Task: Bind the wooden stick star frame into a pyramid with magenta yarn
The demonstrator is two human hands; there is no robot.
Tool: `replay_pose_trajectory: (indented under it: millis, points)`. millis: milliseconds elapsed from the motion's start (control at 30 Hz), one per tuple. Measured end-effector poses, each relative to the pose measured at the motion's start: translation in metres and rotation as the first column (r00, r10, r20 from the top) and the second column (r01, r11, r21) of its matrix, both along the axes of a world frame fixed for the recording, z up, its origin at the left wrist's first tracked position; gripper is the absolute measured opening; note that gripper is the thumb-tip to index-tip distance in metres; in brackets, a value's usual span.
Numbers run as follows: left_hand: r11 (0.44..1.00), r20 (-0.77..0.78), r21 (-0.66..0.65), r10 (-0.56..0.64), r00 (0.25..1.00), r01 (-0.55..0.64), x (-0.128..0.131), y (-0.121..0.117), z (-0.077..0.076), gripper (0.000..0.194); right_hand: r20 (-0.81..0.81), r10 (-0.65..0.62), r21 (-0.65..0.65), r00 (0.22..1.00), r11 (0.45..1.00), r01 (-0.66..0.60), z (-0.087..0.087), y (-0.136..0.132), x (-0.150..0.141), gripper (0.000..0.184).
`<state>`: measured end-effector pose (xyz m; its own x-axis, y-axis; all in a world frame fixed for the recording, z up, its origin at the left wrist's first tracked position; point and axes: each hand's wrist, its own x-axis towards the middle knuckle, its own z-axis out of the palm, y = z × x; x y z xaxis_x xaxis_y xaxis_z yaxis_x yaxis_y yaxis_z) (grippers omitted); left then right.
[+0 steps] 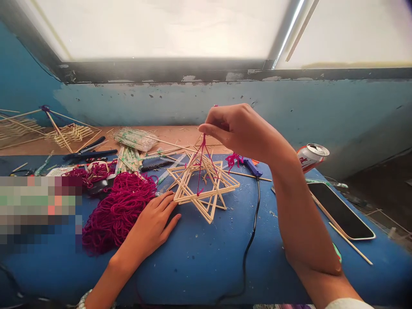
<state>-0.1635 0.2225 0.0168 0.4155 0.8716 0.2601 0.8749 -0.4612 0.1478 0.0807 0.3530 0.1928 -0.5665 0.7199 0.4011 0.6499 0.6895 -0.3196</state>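
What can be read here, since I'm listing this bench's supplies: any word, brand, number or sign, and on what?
Nothing is legible.
Drink can: red lettering on white, too blurred to read.
Clear wrapper on the stick bundle: green print, too small to read.
Phone: dark screen, no text showing.

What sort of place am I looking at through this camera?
Most likely a craft workspace beside a window: a star frame of wooden sticks, a heap of magenta yarn and what looks like a blue glue gun on a blue-topped table.
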Motion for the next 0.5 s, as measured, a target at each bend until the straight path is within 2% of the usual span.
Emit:
replay_pose_trajectory:
  millis: [200,367,500]
  points:
    - [1.000,0.020,-0.007,0.018,1.000,-0.018,0.001,-0.004,0.004,0.030,-0.031,0.052,0.022,0.998,0.998,-0.051,0.000,0.001,0.000,0.029]
    - [0.998,0.043,-0.053,0.032,0.999,-0.029,0.003,-0.007,0.008,0.030,-0.036,0.063,0.054,0.997,0.997,-0.061,-0.008,0.008,0.001,0.027]
    - [0.999,0.100,0.005,0.042,0.994,-0.042,0.001,-0.011,0.008,0.031,-0.041,0.064,0.064,0.997,0.996,-0.062,-0.012,0.011,0.002,0.023]
